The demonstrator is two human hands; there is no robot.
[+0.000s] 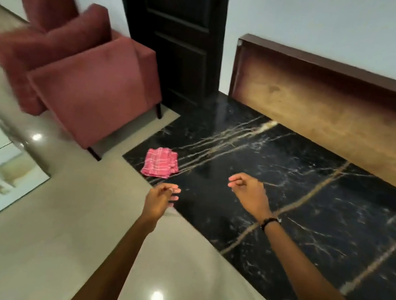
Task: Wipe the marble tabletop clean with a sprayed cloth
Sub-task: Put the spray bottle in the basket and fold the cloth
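Two bare hands reach over a black marble worktop (314,194) veined with gold and white lines, neither hand holding anything. One pink checked cloth (161,162) lies folded on the worktop's near-left corner, close to the edge. The left hand (159,199) hovers just short of the cloth, its grip narrow, fingers loosely curled; the right hand (249,193), to the right of the cloth and apart from it, shows the same loose curl, one dark band (269,222) on its wrist. Two red armchairs (91,96) stand beyond the cloth beside one dark door (181,33). No writing is legible.
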